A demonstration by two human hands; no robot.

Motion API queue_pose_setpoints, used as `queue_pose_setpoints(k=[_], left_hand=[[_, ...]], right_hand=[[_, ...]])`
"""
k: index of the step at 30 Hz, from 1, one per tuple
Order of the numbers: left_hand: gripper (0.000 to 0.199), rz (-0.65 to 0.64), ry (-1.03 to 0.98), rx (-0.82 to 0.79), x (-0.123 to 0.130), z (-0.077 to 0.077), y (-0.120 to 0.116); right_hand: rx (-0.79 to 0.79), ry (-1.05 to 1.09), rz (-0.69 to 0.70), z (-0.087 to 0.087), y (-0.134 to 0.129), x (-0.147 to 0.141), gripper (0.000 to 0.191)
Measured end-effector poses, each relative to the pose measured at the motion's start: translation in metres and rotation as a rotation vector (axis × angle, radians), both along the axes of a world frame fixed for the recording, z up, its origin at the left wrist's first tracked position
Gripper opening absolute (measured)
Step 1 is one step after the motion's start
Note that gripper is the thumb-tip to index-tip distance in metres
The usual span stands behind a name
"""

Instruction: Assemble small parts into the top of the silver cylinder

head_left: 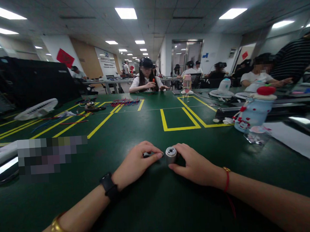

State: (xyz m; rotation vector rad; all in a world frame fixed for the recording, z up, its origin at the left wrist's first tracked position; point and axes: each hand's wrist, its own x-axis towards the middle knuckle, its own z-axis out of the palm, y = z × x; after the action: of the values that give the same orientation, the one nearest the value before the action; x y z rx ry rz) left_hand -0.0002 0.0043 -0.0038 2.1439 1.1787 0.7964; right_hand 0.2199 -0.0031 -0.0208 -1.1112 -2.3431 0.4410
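A small silvery metal cylinder [171, 155] stands upright on the dark green table [140, 209], with dark holes in its top face. The thumb and fingers of my right hand [194, 164] close round its right side. Just left of the cylinder, my left hand [137, 163] pinches a small, thin dark piece [148, 154] between thumb and fingers. The tip of that piece shows near the fingertips, apart from the cylinder; most of it is hidden by my fingers.
A light blue bottle [255, 110] with a red top stands at the right, beside white paper [300, 139]. Yellow tape [181, 128] marks the table. Bundled wires [124, 103] lie farther back. A person [146, 77] sits opposite. A white fan [36, 109] lies left.
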Motion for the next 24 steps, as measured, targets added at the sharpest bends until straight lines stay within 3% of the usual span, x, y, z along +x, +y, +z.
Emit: queue_pose_setpoints(k=[7,24], left_hand=[[0.016,-0.129,0.112,-0.016,-0.0038,-0.0093,0.007],[0.02,-0.143,0.158,-0.013,-0.0073,-0.008,0.0068]], right_hand=[[-0.01,-0.004,-0.004,-0.0009,0.0002,-0.0001,0.028],[-0.025,-0.005,-0.014,0.0003,-0.0005,0.0001,0.03]])
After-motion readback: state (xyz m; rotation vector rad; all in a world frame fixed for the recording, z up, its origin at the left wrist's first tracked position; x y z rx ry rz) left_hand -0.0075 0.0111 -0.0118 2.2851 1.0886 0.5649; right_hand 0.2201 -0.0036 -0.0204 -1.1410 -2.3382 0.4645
